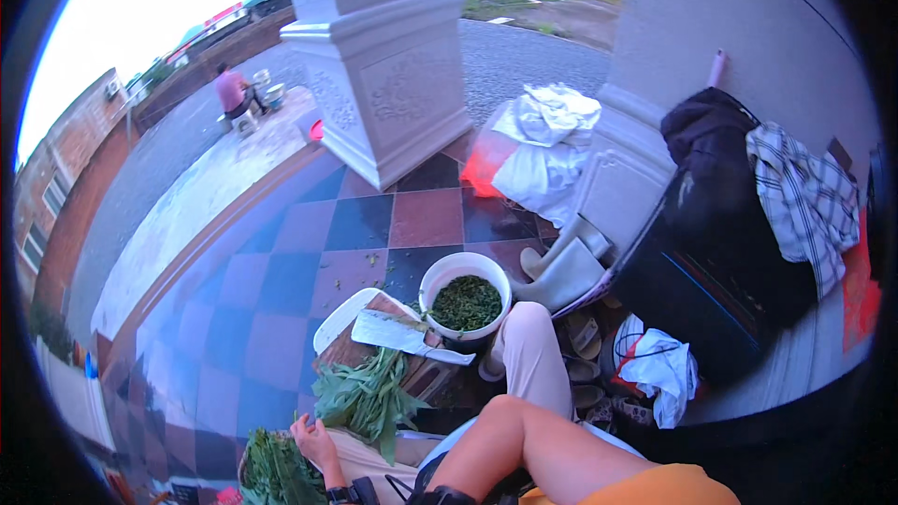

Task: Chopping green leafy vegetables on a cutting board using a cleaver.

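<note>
My left hand, with a black band at the wrist, is beside a heap of leafy greens at the lower left. Its fingers are partly bent, and whether they grip a leaf is unclear. My right forearm runs out at the bottom edge; that hand is out of view. A bunch of long green leaves lies over the near end of a wooden board. On the board rests a broad-bladed cleaver with a pale handle. A white bucket beside it holds chopped greens.
Rubber boots, shoes and a black cloth-covered object are on the right. White sacks lie by a stone pillar. Leaf scraps dot the checkered tiles. A person sits outside near buckets.
</note>
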Motion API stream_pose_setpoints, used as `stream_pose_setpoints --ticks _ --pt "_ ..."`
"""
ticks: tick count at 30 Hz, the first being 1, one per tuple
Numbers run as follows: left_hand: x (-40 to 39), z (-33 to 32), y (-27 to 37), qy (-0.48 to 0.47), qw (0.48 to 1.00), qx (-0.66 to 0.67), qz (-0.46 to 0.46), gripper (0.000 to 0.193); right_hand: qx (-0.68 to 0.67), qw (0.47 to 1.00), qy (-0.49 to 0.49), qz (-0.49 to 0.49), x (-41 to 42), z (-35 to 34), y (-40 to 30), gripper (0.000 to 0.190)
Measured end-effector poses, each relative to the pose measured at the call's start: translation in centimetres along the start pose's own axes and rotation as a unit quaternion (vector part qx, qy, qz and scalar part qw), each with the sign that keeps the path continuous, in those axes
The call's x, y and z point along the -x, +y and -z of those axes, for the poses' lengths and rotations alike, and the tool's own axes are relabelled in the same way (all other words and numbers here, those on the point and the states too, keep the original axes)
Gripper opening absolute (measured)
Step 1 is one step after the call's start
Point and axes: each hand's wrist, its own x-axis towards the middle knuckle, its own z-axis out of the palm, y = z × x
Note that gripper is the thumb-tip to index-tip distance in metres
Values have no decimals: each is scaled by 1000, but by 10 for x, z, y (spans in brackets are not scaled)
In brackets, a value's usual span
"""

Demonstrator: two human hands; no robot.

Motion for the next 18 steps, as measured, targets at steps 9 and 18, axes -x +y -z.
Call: stream_pose_setpoints --ticks 9,18 --pt "3 7 3 -15 1000 11 -5 26 6 997 1 -75 18 12 24 32" --pt "-8 3 17 30 999 26 5 26 72 945 43 -316 113 78 158 39"
